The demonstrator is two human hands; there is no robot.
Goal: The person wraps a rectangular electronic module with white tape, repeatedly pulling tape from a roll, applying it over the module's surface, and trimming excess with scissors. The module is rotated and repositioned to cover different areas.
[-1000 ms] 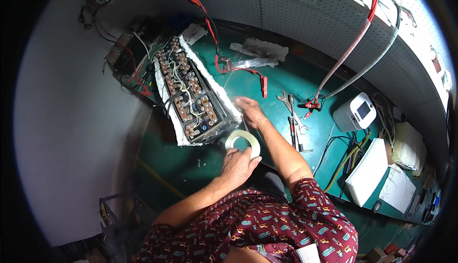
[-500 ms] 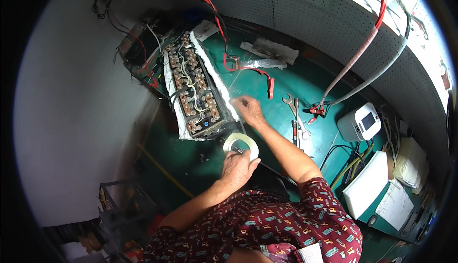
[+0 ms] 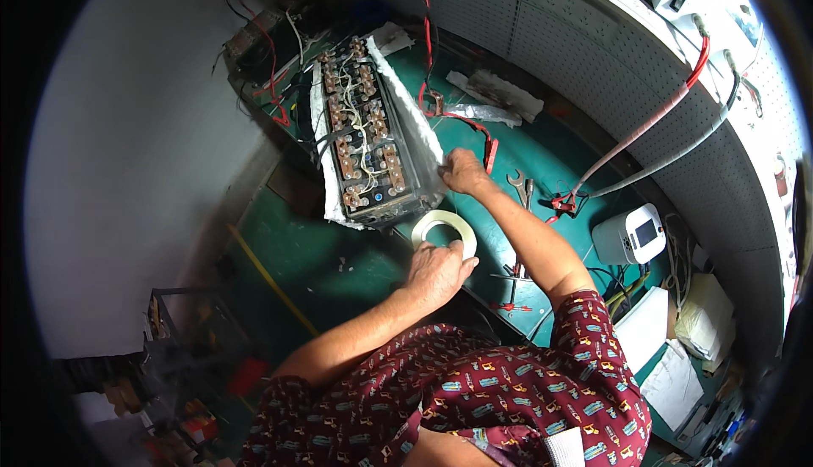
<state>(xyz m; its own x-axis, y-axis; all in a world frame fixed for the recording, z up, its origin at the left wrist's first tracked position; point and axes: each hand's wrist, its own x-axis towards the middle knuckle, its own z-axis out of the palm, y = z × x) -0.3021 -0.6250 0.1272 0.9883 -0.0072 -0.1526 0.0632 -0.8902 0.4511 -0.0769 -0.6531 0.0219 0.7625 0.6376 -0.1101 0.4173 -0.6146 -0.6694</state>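
- The left hand (image 3: 436, 270) grips a tape roll (image 3: 443, 230) by its near rim, fingers closed on it, held above the green bench (image 3: 339, 255), just near of the battery pack (image 3: 368, 141).
- The right hand (image 3: 463, 171) presses on the white wrap (image 3: 417, 120) at the pack's right near corner, fingers curled; whether it pinches the tape end I cannot tell.
- The roll looks light and stiff, a thin ring: best held by the rim or through the hole. Its free end will likely be sticky and limp.
- The wrap looks soft and yielding; the pack looks heavy.
- Wrenches (image 3: 518, 192) lie to the right.
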